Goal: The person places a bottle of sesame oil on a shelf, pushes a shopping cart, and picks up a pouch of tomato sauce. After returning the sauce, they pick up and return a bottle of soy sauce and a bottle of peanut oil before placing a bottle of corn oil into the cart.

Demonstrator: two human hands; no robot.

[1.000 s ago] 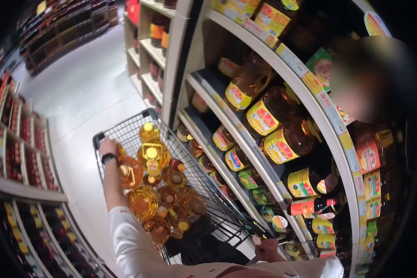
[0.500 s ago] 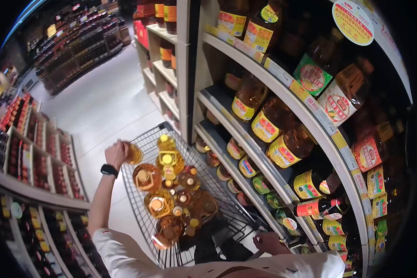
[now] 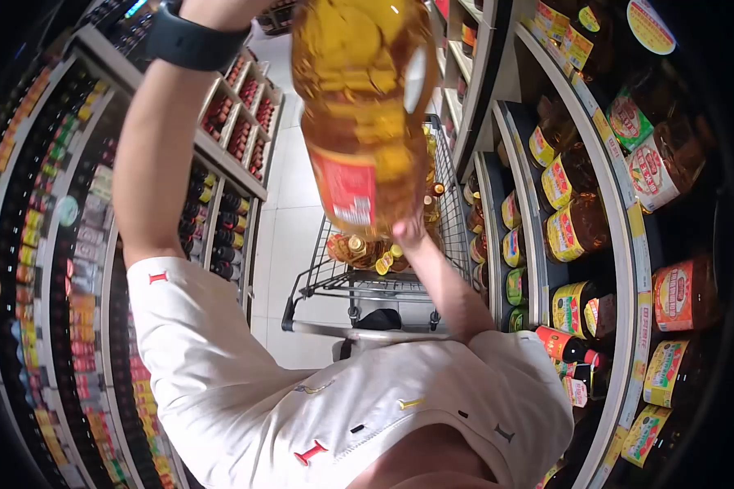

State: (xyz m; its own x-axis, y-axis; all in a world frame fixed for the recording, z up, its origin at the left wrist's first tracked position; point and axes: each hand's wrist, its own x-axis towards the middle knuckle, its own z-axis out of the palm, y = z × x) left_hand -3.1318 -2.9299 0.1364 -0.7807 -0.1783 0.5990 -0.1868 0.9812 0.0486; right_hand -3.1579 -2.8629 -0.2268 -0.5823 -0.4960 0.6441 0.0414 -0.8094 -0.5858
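Observation:
A large cooking oil bottle (image 3: 363, 98), full of golden oil and with a red label, is raised close before me; its top lies outside the picture. At the upper edge, my left hand (image 3: 230, 11) reaches toward the bottle's upper part, its fingers cut off by the frame. A dark watch (image 3: 194, 42) is on that wrist. From below, my right hand (image 3: 412, 231) holds the bottle's base, its thumb showing and the other fingers mostly hidden behind. Under the bottle stands a shopping cart (image 3: 298, 295) with several oil bottles (image 3: 357, 247), partly covered from view.
Curved shelves (image 3: 628, 269) of oil and sauce bottles run along my right. Racks (image 3: 98, 269) packed with bottles line the left. A pale tiled floor (image 3: 289, 236) lies between them, and the cart's handle (image 3: 383, 334) is just in front of my body.
My left hand has risen from beside the cart toward my face. My right hand has left the cart handle's area and now supports the bottle's base. The cart appears more straight ahead.

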